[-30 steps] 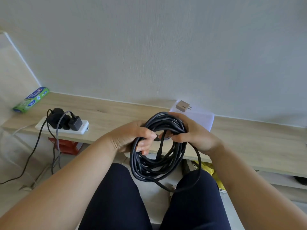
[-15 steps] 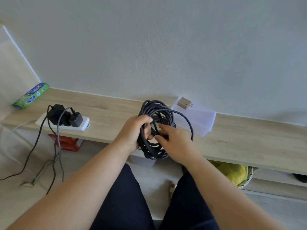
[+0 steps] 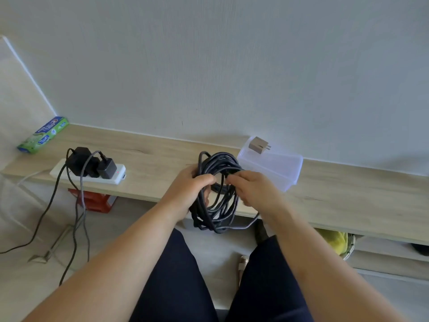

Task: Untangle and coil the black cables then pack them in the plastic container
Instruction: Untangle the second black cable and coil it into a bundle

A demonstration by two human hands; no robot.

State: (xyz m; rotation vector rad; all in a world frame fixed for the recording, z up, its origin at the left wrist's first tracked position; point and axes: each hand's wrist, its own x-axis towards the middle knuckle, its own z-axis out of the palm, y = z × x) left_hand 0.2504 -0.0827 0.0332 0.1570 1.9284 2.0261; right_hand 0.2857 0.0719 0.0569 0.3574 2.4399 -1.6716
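A pale, faintly textured wall runs behind a long light wooden shelf, seen from above by a seated person whose dark trousers fill the bottom of the view. Both hands meet at the shelf's front edge around the coil of black cable. The left hand is wrapped round the coil's left side with its fingers curled over the strands, while the right hand pinches a strand near the top of the loops with its fingertips. The two hands are close, almost touching. The coil stands roughly upright, with its lower loops hanging below the shelf edge; whether it rests on the wood cannot be told. Just beside it to the right, against the wall, sits the translucent plastic container, with a small brown plug adapter on top. Well to the left lies a white power strip carrying black chargers whose leads trail to the floor, and farther left is a green box.
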